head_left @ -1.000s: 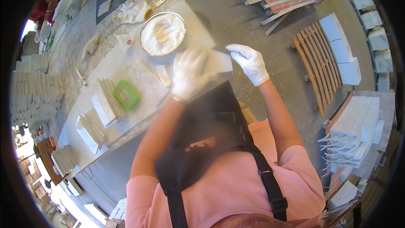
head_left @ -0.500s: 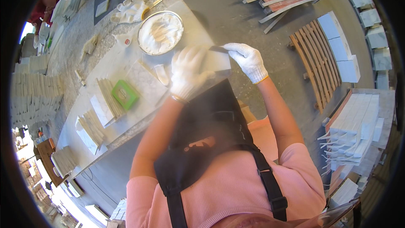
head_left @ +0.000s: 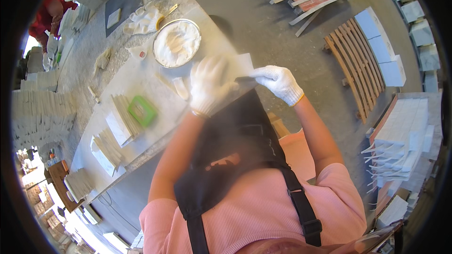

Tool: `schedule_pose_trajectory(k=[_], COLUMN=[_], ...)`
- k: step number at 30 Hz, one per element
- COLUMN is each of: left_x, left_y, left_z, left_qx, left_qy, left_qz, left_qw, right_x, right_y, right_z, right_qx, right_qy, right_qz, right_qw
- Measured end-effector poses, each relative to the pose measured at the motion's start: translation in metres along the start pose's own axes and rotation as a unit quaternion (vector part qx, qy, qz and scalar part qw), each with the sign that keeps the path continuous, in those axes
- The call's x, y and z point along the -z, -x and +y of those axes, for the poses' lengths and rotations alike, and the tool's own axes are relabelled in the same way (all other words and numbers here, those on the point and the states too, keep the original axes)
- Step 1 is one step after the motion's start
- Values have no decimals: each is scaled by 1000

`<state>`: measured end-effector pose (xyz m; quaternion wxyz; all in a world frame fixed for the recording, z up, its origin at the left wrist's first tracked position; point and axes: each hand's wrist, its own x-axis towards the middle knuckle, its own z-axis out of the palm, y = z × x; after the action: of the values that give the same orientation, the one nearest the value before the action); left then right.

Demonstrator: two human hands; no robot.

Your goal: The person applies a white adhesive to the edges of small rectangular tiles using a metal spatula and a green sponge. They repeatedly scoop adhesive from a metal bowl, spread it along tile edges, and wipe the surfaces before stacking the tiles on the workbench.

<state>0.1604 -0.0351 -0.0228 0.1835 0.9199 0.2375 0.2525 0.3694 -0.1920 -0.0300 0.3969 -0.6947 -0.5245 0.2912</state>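
Note:
My left hand point(head_left: 207, 82), in a white knit glove, lies over the near edge of the pale worktop point(head_left: 162, 103). Its fingers are stretched forward and slightly blurred, with the thumb out to the right; what is under the palm is hidden. My right hand point(head_left: 278, 84), gloved alike, pinches the end of a thin dark strip point(head_left: 245, 80) that reaches toward my left thumb. A pale flat tile point(head_left: 244, 61) shows just beyond the strip at the table's edge. Beyond my left hand stands a round metal-rimmed bowl of white paste point(head_left: 176, 43). Beside that hand lies a small white piece point(head_left: 180, 88).
Left on the worktop are a green block point(head_left: 142, 111) and stacked thin tiles point(head_left: 121, 121). Spare gloves point(head_left: 142, 20) lie behind the bowl. A co-worker in red point(head_left: 47, 19) bends at far left. Wooden slats point(head_left: 353, 68) and a crate of pale strips point(head_left: 400, 131) stand right.
The dark strip has come nearer to me, from the tile's far side to its near side. My right hand has moved down with it; my left hand stays nearly in place.

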Motion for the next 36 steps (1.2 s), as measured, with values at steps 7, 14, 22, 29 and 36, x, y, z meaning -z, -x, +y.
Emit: schedule_pose_trajectory(k=[7, 14, 22, 29, 36], left_x=[2, -3, -21, -27, -25], left_y=[-4, -28, -29, -30, -32], left_z=[4, 26, 42, 38, 41], left_qx=[-13, -17, -32, -39, -40], left_qy=[-16, -46, -58, -61, -57], left_qz=[-13, -66, -94, -105, -126], left_qw=[1000, 997, 993, 992, 990], right_x=[5, -29, -58, -56, -54], right_y=[23, 8, -18, -27, 6], right_z=[19, 51, 64, 58, 58], right_qx=[-190, -212, -120, -120, -147], right_qy=[-394, -569, -651, -671, -658], right_qz=[144, 122, 143, 144, 112], right_qw=[888, 785, 736, 717, 730])
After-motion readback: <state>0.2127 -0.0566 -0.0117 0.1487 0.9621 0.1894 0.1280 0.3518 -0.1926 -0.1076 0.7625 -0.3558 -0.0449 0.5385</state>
